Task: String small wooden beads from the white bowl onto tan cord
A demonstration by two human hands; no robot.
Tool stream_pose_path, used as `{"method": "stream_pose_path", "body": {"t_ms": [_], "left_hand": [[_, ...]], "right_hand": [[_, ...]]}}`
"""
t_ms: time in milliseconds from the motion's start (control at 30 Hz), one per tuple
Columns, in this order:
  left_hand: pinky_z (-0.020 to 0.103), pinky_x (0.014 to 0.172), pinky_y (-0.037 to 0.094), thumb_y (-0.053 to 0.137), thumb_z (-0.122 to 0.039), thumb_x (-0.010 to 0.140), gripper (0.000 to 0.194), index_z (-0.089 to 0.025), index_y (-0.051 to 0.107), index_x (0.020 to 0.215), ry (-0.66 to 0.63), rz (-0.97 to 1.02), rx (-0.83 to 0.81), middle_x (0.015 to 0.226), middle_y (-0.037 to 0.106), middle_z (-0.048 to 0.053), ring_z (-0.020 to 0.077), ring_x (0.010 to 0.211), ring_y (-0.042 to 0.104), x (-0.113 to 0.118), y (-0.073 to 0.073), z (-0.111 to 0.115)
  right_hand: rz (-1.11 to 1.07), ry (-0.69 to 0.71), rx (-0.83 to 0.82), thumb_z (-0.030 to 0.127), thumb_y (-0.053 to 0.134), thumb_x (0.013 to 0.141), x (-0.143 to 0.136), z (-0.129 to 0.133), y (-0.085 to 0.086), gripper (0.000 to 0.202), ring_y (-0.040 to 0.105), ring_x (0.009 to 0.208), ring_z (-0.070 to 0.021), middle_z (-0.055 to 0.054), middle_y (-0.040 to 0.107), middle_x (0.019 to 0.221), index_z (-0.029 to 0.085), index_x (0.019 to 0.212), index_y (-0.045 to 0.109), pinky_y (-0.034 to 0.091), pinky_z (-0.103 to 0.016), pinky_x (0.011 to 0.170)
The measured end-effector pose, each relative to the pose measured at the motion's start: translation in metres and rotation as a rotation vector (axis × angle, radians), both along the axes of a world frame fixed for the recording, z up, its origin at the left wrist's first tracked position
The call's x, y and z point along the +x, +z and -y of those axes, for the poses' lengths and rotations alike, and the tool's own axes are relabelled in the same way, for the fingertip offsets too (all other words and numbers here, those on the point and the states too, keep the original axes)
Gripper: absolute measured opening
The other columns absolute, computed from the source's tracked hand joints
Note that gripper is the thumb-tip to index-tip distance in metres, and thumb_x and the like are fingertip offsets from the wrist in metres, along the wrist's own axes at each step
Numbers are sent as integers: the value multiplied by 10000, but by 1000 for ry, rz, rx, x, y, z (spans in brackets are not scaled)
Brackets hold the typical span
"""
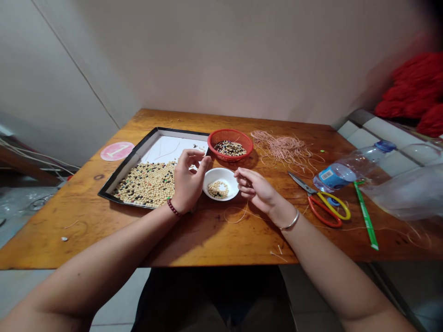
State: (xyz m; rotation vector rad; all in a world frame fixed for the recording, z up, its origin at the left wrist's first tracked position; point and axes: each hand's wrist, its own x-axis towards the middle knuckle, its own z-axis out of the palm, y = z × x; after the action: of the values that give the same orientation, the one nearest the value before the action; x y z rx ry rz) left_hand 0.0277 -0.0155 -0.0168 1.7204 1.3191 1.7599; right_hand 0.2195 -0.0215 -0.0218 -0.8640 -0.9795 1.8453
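Observation:
My left hand [190,180] is raised over the right side of a black-edged tray [128,160] of pale and dark beads; its fingers are curled, and what they pinch, if anything, is too small to name. My right hand [258,190] has its fingers closed at the right rim of a white bowl [233,177]. A thin thread [246,210] hangs just below those fingers and runs right across the table. Inside the bowl lie pale beads [218,189]. Behind it a red basket [230,158] holds mixed beads.
Tangled pink thread [282,147] lies at the back. To the right are scissors [325,207], a plastic bottle [353,166], a green strip [366,216] and a clear bag [404,191]. A round pink label [116,151] sits left of the tray.

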Motion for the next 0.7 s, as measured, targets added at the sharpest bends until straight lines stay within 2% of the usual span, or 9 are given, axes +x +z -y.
{"method": "stream_pose_path", "body": {"t_ms": [200, 400, 567, 700], "left_hand": [[220, 606, 491, 654, -349, 860, 182, -196, 560, 887, 8, 0, 24, 884, 649, 35, 116, 780, 629, 1, 0, -2], [209, 580, 478, 647, -357, 866, 195, -191, 546, 877, 4, 14, 31, 841, 637, 27, 112, 755, 626, 2, 2, 0], [197, 553, 453, 610, -364, 895, 188, -200, 522, 874, 57, 56, 105, 835, 603, 18, 103, 745, 613, 2, 4, 3], [217, 586, 468, 600, -364, 900, 186, -209, 502, 867, 86, 95, 171, 820, 568, 11, 106, 739, 603, 3, 4, 3]], "right_hand": [[33, -39, 14, 377, 667, 789, -1, -1, 1, 246, 250, 421, 14, 39, 500, 736, 139, 845, 642, 127, -152, 371], [24, -67, -5, 357, 642, 822, 0, -2, 1, 227, 311, 434, 11, 6, 558, 831, 158, 927, 675, 158, -149, 345], [28, -145, -60, 340, 611, 857, 1, -2, 2, 184, 549, 574, -36, -27, 635, 913, 177, 904, 681, 331, -132, 401], [-7, -135, -84, 327, 590, 871, 2, -2, 2, 163, 654, 734, -96, -36, 655, 968, 192, 908, 674, 439, -156, 491]]}}
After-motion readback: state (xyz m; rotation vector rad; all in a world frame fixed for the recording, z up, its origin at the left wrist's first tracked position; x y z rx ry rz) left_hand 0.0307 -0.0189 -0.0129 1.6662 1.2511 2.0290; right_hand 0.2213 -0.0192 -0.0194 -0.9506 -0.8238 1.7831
